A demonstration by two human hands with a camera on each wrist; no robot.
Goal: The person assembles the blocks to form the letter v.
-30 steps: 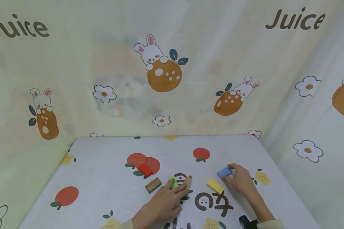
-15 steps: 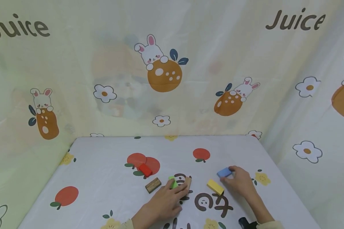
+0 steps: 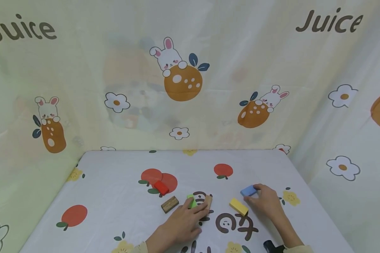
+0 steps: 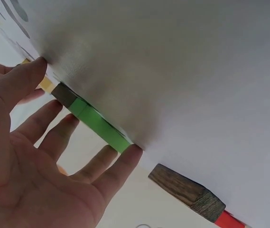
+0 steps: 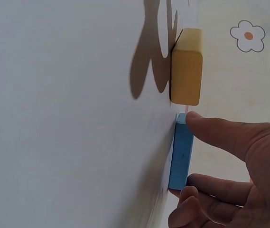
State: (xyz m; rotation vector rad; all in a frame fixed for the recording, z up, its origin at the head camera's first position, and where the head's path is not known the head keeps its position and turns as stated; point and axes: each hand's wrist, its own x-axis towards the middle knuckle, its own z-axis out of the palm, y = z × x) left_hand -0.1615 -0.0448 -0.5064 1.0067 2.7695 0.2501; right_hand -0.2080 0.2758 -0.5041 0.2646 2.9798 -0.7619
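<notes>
My left hand (image 3: 183, 222) rests with fingers spread at the green block (image 3: 192, 201) and the tan wooden block (image 3: 208, 201). In the left wrist view its outer fingertips lie near one end of the green block (image 4: 101, 126), and the index fingertip is by the brown wooden piece (image 4: 64, 94); the thumb stands apart. My right hand (image 3: 266, 199) pinches the blue block (image 3: 248, 190) between thumb and fingers, at its two ends in the right wrist view (image 5: 181, 152). A yellow block (image 3: 239, 206) lies on the table just left of that hand.
A dark brown wooden block (image 3: 170, 204) lies left of my left hand, and a red block (image 3: 161, 188) sits behind it. Both stand on the patterned white tablecloth (image 3: 114, 186). A printed curtain (image 3: 139, 70) hangs along the back and sides. A black object (image 3: 272, 246) is at my right wrist.
My right hand has shifted very slightly down at the blue block since one second ago. Left hand and blocks look the same; the whole view has drifted a little.
</notes>
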